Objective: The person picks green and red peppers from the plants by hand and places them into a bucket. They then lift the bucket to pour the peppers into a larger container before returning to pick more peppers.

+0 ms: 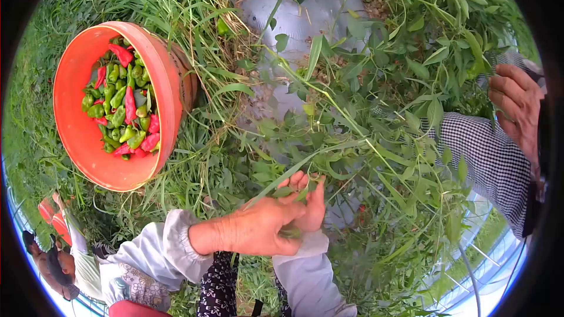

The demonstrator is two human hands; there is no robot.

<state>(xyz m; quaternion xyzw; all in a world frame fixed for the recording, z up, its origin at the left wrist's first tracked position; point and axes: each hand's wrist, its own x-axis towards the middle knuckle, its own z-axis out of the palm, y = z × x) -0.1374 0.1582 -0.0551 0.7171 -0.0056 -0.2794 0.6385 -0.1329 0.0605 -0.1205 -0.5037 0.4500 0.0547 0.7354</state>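
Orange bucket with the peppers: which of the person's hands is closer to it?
Left. The left hand is below and to the right of the orange bucket. The right hand is just beyond it, farther right, in the leaves.

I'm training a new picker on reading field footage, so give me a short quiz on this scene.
1. Multiple choice: the orange basin holds A) only red peppers, B) green and red peppers, C) nothing.
2. True or false: the other person's hand, on the checked sleeve, touches the basin.
3. Short answer: where do the left hand and right hand meet?

Key: 1 B. 2 False; it is far to the right, in the leaves. 3 Close together in the foliage of the pepper plant, right of the basin.
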